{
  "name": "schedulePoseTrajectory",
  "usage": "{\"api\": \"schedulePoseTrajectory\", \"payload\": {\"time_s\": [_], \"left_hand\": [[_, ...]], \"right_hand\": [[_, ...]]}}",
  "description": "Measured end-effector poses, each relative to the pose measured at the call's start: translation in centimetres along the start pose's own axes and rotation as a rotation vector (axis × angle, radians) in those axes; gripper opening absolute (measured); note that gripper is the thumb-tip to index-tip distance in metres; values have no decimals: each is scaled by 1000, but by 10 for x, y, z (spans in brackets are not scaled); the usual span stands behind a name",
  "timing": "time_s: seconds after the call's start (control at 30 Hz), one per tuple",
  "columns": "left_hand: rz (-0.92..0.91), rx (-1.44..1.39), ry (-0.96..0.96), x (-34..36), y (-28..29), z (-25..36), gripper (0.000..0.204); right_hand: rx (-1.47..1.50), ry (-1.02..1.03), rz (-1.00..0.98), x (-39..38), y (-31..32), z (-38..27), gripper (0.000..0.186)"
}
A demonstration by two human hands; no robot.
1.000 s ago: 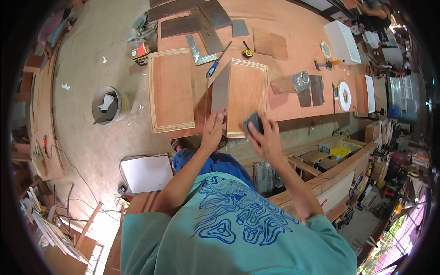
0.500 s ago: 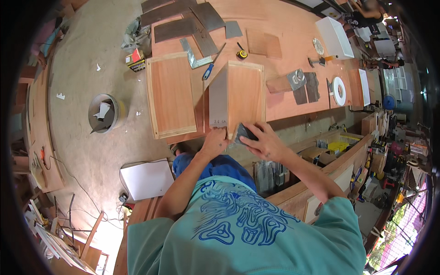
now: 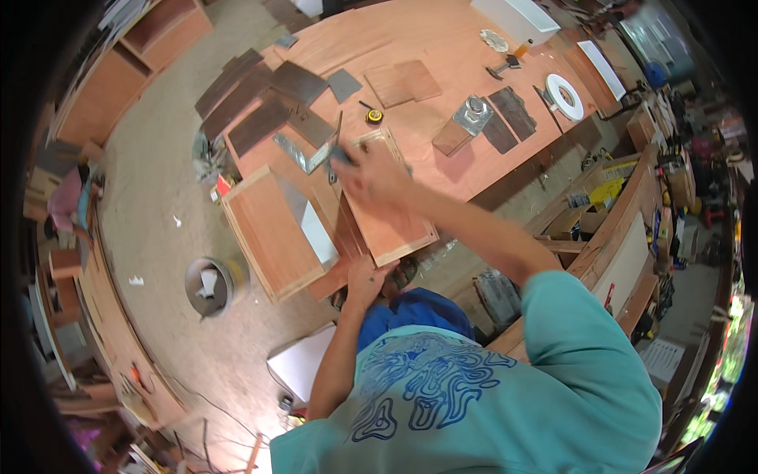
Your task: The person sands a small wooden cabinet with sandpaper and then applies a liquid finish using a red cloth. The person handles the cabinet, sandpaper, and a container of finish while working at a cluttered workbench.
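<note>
Plywood box (image 3: 393, 217) at near edge of bench (image 3: 450, 47), right hand (image 3: 371, 175) gripping dark block (image 3: 340, 156) at its 10 o'clock edge, contact blurred, left hand (image 3: 367, 281) at its 7 o'clock corner, finger closure can't tell; work looks under way, finished share unreadable, second box (image 3: 268, 233) at 9 o'clock untouched.
</note>
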State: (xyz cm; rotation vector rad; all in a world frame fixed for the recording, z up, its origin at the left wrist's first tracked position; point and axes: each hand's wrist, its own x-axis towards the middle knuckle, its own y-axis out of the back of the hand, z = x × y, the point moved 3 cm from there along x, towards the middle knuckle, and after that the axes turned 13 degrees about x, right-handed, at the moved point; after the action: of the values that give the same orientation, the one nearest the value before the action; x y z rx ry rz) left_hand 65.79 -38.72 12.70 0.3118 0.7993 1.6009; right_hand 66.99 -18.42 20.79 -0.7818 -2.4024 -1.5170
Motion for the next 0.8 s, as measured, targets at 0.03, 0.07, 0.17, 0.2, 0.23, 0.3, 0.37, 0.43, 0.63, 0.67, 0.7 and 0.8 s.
{"api": "schedulePoseTrajectory", "payload": {"time_s": [0.03, 0.07, 0.17, 0.2, 0.23, 0.3, 0.37, 0.43, 0.63, 0.67, 0.7, 0.8], "left_hand": [[-12, 57, -6, 1, 1, -2, 39], [178, -10, -92, -1, 0, -7, 38], [294, -237, -144, -4, -1, 4, 35], [264, -313, -121, -3, 5, 13, 34], [162, -176, -126, 0, 1, 7, 33], [-82, -33, 36, 1, 1, 1, 40], [36, -36, 13, 0, -5, -7, 36], [106, -36, -13, -1, -3, -8, 35], [81, -228, 49, 6, -13, -31, 33], [42, -210, 23, 7, -12, -33, 31], [4, -192, -8, 9, -8, -38, 29], [-38, -28, -175, 16, -8, -31, 25]], "right_hand": [[24, 42, -83, -34, 2, -21, 42], [48, 97, -167, -64, 5, -46, 45], [196, 173, -246, -120, 34, -95, 53], [139, 160, -277, -114, 31, -81, 50], [84, 142, -302, -103, 28, -63, 47], [0, 89, -173, -68, 22, -14, 38], [-49, -12, 51, -10, 27, 34, 31], [-108, -120, 134, 25, 28, 79, 31], [-124, -187, 167, -27, 30, 35, 35], [-122, -190, 156, -48, 32, 8, 35], [-106, -207, 113, -72, 36, -18, 36], [-114, -349, 15, -171, 61, -94, 38]]}}
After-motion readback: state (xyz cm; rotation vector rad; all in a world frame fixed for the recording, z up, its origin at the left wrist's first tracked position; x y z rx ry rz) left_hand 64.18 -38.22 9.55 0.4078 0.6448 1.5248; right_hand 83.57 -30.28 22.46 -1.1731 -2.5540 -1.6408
